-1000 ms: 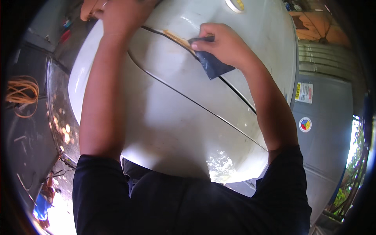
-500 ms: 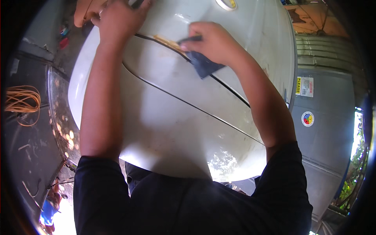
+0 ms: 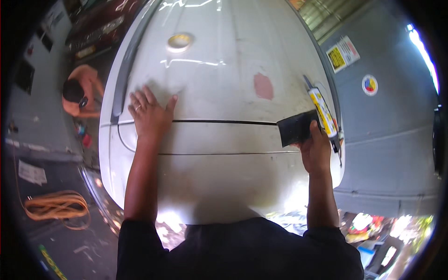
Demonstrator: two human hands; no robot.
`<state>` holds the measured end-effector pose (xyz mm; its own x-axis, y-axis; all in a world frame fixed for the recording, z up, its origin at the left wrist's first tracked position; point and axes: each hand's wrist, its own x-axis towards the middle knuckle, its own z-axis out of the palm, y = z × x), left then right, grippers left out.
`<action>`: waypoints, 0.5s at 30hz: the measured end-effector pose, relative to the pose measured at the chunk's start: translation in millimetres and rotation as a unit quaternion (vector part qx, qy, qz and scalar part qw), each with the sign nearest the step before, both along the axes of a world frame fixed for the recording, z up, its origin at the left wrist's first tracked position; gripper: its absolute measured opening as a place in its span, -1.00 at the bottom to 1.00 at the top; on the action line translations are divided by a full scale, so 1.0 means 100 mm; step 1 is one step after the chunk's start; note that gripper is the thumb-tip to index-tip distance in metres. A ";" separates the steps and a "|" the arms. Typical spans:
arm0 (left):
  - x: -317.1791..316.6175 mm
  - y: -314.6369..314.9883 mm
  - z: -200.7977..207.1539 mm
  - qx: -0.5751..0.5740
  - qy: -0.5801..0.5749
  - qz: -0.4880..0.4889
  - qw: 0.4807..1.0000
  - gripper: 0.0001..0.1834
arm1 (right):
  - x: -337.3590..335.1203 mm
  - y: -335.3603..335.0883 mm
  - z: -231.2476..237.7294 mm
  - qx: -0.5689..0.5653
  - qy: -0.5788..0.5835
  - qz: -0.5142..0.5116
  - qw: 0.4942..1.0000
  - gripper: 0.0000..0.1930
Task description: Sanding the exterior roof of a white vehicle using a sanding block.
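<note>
My left hand (image 3: 151,116) lies on a white vehicle roof (image 3: 210,102) with its fingers spread. It is just beyond the left end of a dark seam (image 3: 224,122) that crosses the roof. My right hand (image 3: 316,147) grips a thin black rectangular sheet (image 3: 296,129) between thumb and fingers, over the right end of the seam. Whether the sheet touches the surface I cannot tell. Close beside that hand, a caulking gun with a yellow and white sealant cartridge (image 3: 323,111) rests at the roof's right side.
A tape roll (image 3: 179,43) sits farther up the roof, with a reddish patch (image 3: 263,86) to its right. On the left a person (image 3: 82,91) crouches beside the vehicle. Orange coiled cable (image 3: 56,205) lies at the lower left. A grey wall panel (image 3: 382,121) stands at right.
My view has swung round, so the seam now runs level. My right hand has turned the black sheet and moved to the seam's right end. My left hand now lies flat with spread fingers.
</note>
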<state>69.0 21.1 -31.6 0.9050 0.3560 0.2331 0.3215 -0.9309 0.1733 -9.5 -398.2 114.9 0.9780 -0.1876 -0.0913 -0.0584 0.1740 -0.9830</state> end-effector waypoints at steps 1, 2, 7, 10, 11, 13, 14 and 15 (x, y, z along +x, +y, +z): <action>0.10 -0.11 0.00 0.012 -0.006 -0.015 1.000 0.18 | -0.14 -0.22 -0.04 -0.010 0.034 -0.025 0.999 -0.52; 0.15 -0.25 0.02 0.038 0.027 -0.024 0.999 0.19 | -0.32 -0.36 -0.10 -0.020 0.073 -0.053 0.996 -0.52; 0.34 -1.55 -0.03 0.006 -0.072 -0.266 0.961 0.15 | -0.65 -0.63 -0.21 -0.003 0.121 -0.142 0.982 -0.67; 0.45 -2.42 0.24 -0.005 0.024 -0.316 0.948 0.19 | -0.67 -0.61 -0.25 0.046 0.035 -0.102 0.993 -0.74; 0.50 -2.58 0.29 -0.016 0.046 -0.325 0.944 0.19 | -0.67 -0.63 -0.30 0.058 0.012 -0.099 0.993 -0.74; 0.59 -2.68 0.37 -0.009 0.070 -0.328 0.942 0.19 | -0.66 -0.70 -0.35 0.063 -0.021 -0.084 0.994 -0.69; 0.62 -2.70 0.37 -0.006 0.070 -0.329 0.942 0.19 | -0.66 -0.72 -0.35 0.066 -0.022 -0.085 0.994 -0.69; 0.64 -2.70 0.37 -0.016 0.071 -0.335 0.940 0.17 | -0.63 -0.73 -0.35 0.046 -0.023 -0.090 0.995 -0.68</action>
